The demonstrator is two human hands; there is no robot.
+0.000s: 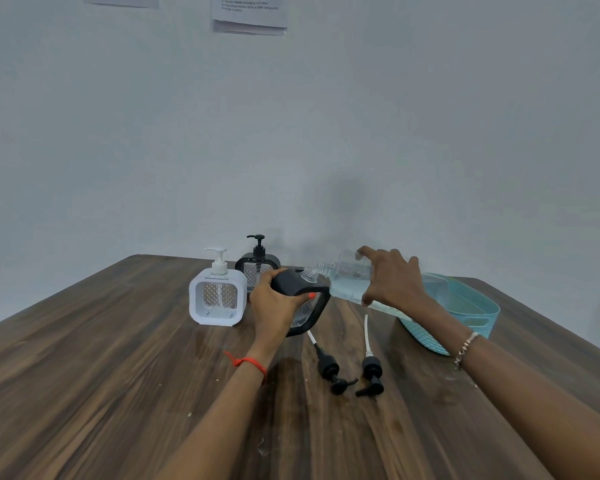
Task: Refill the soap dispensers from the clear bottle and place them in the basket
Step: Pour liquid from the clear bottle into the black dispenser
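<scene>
Left hand (274, 304) wraps the open black dispenser (290, 284), fingers curled round its body, tilted toward 3 o'clock. Right hand (392, 278) grips the clear bottle (347, 277) tipped on its side, neck at the dispenser mouth, blue liquid inside. Basket (489, 306) at 3 o'clock of the dispenser, behind the right forearm. White dispenser (217, 299) at 9 o'clock, 2nd black dispenser (258, 265) at 11 o'clock, both upright with pumps on. Loose pump A (331, 370) and loose pump B (373, 374) lie on the table (118, 375) around 6 o'clock.
</scene>
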